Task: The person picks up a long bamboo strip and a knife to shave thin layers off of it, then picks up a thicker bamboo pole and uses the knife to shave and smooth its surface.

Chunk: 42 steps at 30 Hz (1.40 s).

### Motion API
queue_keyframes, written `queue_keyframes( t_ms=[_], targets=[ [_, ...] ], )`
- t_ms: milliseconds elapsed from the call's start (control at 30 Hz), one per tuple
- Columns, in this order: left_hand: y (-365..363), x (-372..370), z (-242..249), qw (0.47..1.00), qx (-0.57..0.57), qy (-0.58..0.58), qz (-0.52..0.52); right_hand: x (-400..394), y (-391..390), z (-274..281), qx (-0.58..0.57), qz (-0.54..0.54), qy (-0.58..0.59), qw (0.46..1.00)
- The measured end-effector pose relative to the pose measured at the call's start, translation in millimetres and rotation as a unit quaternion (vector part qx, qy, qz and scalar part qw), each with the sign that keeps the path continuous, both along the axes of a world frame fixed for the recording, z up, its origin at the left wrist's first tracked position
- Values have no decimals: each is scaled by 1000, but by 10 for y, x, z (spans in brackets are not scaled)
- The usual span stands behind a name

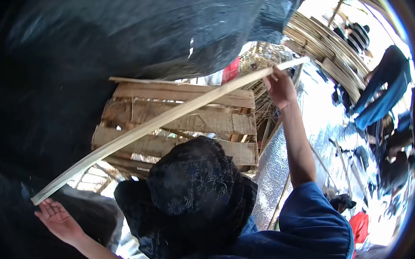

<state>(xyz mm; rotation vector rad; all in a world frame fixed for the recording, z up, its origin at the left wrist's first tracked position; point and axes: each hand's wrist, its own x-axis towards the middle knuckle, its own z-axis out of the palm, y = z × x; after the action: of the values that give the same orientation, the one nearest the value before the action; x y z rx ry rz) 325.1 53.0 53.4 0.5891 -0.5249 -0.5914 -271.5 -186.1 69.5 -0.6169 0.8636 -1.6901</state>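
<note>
A long, pale wooden strip point(170, 115) runs slantwise across the view, its near end low on the left and its far end high on the right. Close to the far end, my right hand point(279, 87) is raised and closed round the strip. At the lower left, my left hand point(58, 221) has its palm turned up and its fingers stretched out. The fingertips touch the strip's underside near its end, without wrapping round it. A dark patterned head covering point(192, 195) and a blue sleeve point(318, 222) fill the lower middle.
Behind the strip stands a panel of rough wooden boards point(179, 112) with gaps. Black plastic sheeting point(120, 36) hangs above and to the left. At upper right lies a stack of wooden strips point(326, 48). Other people, one in blue trousers point(384, 89), are on the right beside shiny sheeting point(315, 106).
</note>
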Motion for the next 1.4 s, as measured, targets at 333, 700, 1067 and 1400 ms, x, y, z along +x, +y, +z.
queue_keyframes(
  t_ms=[333, 700, 1067, 1400],
  targets=[
    [-1115, -2273, 707, 959, 90, -111, -244, 345, 1606, -255, 30, -202, -100, 974],
    [-1042, -3609, 465, 855, 143, 48, -496, 41, 2552, -13, -160, -521, 129, 828],
    [-1297, -4662, 481, 718, 214, 39, -661, -89, 2819, 307, -285, -523, 315, 739],
    [-1195, -4424, 251, 697, 243, -167, -654, 722, 2178, -133, -213, -277, 504, 790]
  ],
)
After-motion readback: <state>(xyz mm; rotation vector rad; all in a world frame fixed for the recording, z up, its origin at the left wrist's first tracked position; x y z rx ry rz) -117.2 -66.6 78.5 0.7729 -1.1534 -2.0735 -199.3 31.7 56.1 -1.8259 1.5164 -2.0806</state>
